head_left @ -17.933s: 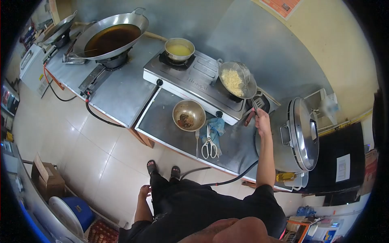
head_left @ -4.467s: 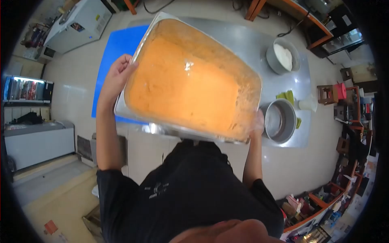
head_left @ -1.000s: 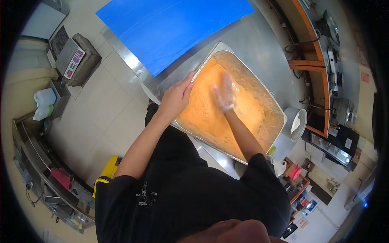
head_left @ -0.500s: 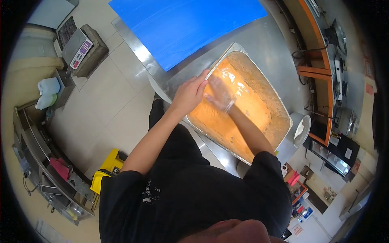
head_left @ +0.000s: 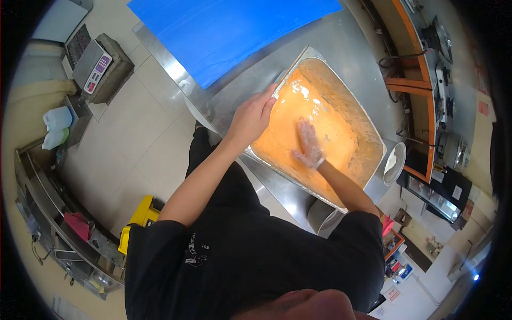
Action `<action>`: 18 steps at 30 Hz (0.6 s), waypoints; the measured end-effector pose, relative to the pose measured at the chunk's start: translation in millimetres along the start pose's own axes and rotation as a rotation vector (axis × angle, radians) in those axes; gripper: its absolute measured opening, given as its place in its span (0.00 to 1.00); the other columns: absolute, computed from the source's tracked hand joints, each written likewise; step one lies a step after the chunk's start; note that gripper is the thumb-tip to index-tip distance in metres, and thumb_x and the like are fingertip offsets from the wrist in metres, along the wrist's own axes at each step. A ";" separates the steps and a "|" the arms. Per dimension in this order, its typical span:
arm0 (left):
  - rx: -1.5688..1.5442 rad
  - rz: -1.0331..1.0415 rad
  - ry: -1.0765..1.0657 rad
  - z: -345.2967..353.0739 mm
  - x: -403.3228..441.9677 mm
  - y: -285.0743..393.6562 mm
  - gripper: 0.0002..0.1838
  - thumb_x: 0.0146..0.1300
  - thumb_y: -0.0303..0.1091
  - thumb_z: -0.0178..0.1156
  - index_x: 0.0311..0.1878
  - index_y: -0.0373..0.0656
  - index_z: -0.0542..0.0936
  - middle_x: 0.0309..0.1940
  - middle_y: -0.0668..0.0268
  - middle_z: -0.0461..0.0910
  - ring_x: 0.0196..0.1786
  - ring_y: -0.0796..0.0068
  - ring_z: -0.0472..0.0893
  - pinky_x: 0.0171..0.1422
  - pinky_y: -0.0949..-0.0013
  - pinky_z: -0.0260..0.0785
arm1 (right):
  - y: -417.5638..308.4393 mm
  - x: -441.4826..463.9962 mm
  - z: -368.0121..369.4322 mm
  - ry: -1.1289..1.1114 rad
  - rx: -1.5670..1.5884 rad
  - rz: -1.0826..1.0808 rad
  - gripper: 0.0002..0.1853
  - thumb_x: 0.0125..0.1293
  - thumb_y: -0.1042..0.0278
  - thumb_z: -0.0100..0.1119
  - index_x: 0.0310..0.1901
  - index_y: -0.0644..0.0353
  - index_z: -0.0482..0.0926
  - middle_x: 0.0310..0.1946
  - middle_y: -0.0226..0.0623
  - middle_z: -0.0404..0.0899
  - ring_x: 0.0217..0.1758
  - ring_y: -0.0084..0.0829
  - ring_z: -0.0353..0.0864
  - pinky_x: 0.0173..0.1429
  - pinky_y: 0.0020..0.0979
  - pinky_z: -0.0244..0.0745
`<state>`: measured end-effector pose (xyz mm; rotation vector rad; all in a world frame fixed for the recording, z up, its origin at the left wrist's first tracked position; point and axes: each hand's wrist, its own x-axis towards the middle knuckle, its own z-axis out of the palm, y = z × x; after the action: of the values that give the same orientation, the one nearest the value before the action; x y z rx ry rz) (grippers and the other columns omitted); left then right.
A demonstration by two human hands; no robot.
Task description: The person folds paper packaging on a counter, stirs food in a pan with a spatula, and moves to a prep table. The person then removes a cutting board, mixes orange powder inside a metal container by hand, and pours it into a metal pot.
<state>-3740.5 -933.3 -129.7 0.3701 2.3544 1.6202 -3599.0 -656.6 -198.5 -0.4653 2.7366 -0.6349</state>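
A deep rectangular metal tray (head_left: 369, 126) with a flat orange layer (head_left: 282, 130) inside is tilted over the steel table. My left hand (head_left: 252, 118) grips its upper left rim, fingers wrapped over the edge. Inside the tray, my right hand (head_left: 309, 145) wears a clear plastic glove and lies flat on the orange surface, fingers extended and thumb apart. Shiny wet-looking patches show on the layer near the tray's upper end.
A blue board (head_left: 229, 34) lies on the steel table (head_left: 349, 40) beyond the tray. A round pan with white contents (head_left: 393, 162) stands at the right; another round pan (head_left: 321, 216) is partly under the tray. A scale (head_left: 97, 72) stands at the left.
My right hand has moved from near the tray's left rim toward its middle and nearer my body. My left hand still holds the rim. The camera view has shifted slightly.
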 end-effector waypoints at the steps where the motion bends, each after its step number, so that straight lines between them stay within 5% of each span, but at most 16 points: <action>1: 0.003 -0.019 -0.004 0.8 -0.8 1.4 0.21 0.74 0.40 0.48 0.67 0.45 0.72 0.39 0.52 0.79 0.45 0.48 0.79 0.49 0.53 0.71 | -8.9 2.6 11.0 0.027 0.070 -0.022 0.48 0.67 0.42 0.53 0.76 0.68 0.45 0.78 0.56 0.43 0.82 0.50 0.39 0.82 0.47 0.31; 8: 0.041 0.008 0.051 1.8 -1.6 3.1 0.21 0.74 0.39 0.49 0.66 0.46 0.72 0.38 0.52 0.79 0.43 0.48 0.80 0.48 0.53 0.71 | -72.1 48.8 23.2 0.099 0.519 0.024 0.48 0.65 0.51 0.58 0.76 0.68 0.43 0.78 0.54 0.41 0.82 0.49 0.38 0.82 0.45 0.30; 13: 0.015 -0.087 -0.019 -2.5 -1.6 10.3 0.21 0.75 0.39 0.48 0.67 0.44 0.72 0.50 0.49 0.80 0.53 0.47 0.78 0.58 0.57 0.69 | -84.3 68.7 37.7 0.131 0.844 0.031 0.45 0.64 0.57 0.60 0.76 0.64 0.48 0.77 0.50 0.49 0.81 0.44 0.45 0.81 0.41 0.36; 18: 0.010 -0.134 -0.052 -4.7 0.5 14.9 0.21 0.75 0.39 0.48 0.67 0.44 0.72 0.50 0.49 0.80 0.53 0.47 0.78 0.58 0.57 0.69 | -93.0 78.1 39.7 0.102 1.151 0.068 0.39 0.65 0.59 0.61 0.74 0.64 0.56 0.72 0.47 0.59 0.77 0.40 0.54 0.79 0.39 0.44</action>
<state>-3741.6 -932.0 -114.2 0.2473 2.2972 1.5205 -3633.2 -779.6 -205.4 -0.0411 1.9532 -2.0011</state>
